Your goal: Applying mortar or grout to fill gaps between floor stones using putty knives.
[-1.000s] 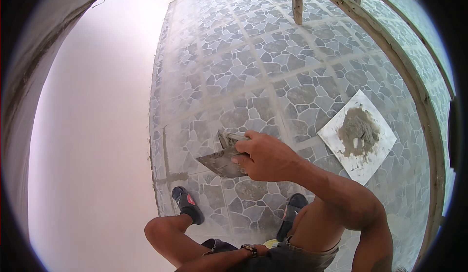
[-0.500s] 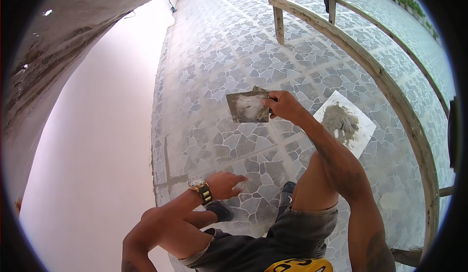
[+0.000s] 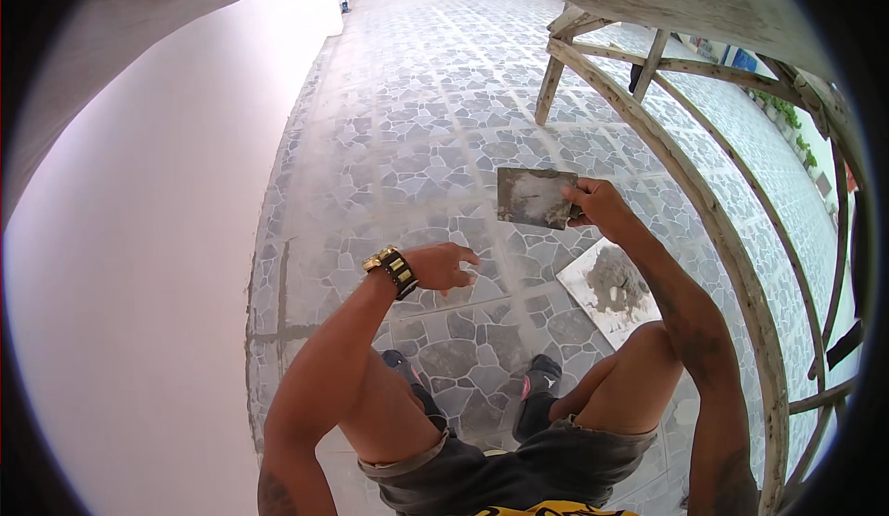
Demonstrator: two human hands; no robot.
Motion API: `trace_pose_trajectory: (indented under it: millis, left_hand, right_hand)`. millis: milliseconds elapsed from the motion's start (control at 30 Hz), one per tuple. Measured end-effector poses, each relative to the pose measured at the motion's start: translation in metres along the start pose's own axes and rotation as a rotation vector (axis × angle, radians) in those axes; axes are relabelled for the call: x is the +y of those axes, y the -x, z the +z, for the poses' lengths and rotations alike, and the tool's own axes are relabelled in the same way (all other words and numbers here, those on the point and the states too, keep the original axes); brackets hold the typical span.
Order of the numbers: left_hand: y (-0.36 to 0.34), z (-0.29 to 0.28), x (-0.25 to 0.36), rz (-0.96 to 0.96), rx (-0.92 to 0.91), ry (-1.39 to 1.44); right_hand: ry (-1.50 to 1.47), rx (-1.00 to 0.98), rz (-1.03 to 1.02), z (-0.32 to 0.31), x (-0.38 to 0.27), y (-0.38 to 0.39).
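Note:
My right hand (image 3: pixel 600 207) grips a flat rectangular trowel (image 3: pixel 533 198) by its right end, thumb on the upper face. Its grey blade is smeared with pale mortar and is held above the tiled floor. What the fingers do underneath is partly hidden. My left hand (image 3: pixel 443 266), with a gold and black watch (image 3: pixel 396 268) on its wrist, hovers over the floor with fingers apart and nothing in it. Beside my right knee lies a white square board (image 3: pixel 579 275) bearing a heap of grey mortar (image 3: pixel 617 278), nearest to my right forearm.
A white wall (image 3: pixel 157 238) runs along the left. Grey stone-pattern tiles (image 3: pixel 407 174) cover the floor, with a dark mortar-coloured strip (image 3: pixel 282 285) near the wall. Wooden poles (image 3: pixel 704 192) form a frame on the right. Plants (image 3: pixel 787 118) stand farther off at right.
My left hand has moved forward, away from my body. The trowel and my right hand appear farther right, and the view has shifted. The same grip stays on the trowel.

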State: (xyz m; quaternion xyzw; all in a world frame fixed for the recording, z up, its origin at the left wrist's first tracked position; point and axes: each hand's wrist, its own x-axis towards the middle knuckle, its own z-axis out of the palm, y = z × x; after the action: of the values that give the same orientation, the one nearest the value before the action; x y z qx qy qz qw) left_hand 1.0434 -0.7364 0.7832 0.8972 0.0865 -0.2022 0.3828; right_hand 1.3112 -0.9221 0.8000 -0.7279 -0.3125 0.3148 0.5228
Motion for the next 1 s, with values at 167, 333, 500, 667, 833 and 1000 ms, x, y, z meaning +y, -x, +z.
trace_pose_trajectory:
  millis: [167,333,500,667,833,1000]
  left_hand:
    - [-0.028,-0.022,-0.034,0.084,0.191,-0.287]
    - [-0.086,-0.033,-0.013,0.121,0.085,-0.231]
    - [-0.122,-0.037,0.007,0.164,-0.031,-0.223]
    - [-0.149,-0.022,0.018,0.195,-0.011,-0.263]
    - [-0.185,0.002,0.042,0.238,-0.020,-0.256]
    - [-0.223,0.044,0.106,0.085,-0.094,-0.181]
  right_hand:
    - [-0.051,-0.013,0.009,0.013,0.020,-0.034]
    - [0.058,-0.081,0.068,-0.026,0.050,-0.052]
    - [-0.062,-0.030,0.041,-0.057,0.067,-0.078]
    - [-0.029,-0.022,0.009,-0.073,0.081,-0.070]
    - [-0.015,-0.018,0.043,-0.103,0.102,-0.064]
    - [0.046,-0.034,-0.012,-0.168,0.131,-0.048]
